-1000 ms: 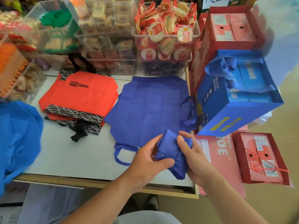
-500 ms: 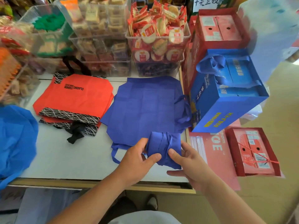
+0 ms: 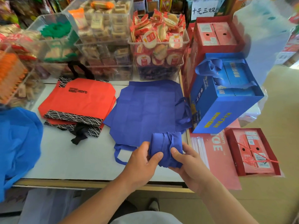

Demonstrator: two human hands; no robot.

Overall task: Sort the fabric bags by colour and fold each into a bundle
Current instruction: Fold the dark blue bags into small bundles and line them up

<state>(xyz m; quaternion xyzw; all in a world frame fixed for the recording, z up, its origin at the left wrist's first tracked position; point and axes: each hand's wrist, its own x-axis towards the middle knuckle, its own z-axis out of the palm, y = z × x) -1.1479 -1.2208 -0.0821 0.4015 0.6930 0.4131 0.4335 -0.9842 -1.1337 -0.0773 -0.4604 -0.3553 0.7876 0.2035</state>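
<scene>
- Far left of the flat blue bag (image 3: 145, 107), we see a heap of lighter blue fabric (image 3: 19, 143) hanging over the edge of the bench (image 3: 72, 162).
- Just left of the flat blue bag lies a stack of red bags (image 3: 80, 101) with black-and-white patterned bands. Its right edge meets the blue bag's left edge.
- The flat blue bag itself is spread out on the bench, with one handle loop sticking out from its near edge.
- Directly behind it stands a clear tub of wrapped crackers (image 3: 158, 46).
- At the flat bag's near edge is the left hand (image 3: 140, 162). Its grip is curled on the left side of the blue bundle (image 3: 165, 147), thumb on top.
- The blue bundle is folded small, with narrow strips of the same fabric across its middle. It sits over the flat bag's near right corner, and we cannot tell whether it rests there or is held just above.
- The right hand (image 3: 189, 165) is at the same corner. Its grip pinches the bundle's right side, thumb on top and fingers beneath.
- Just right of the flat bag stands a tilted blue gift box (image 3: 226, 110).
- Near and right of that is a red box (image 3: 252, 152).
</scene>
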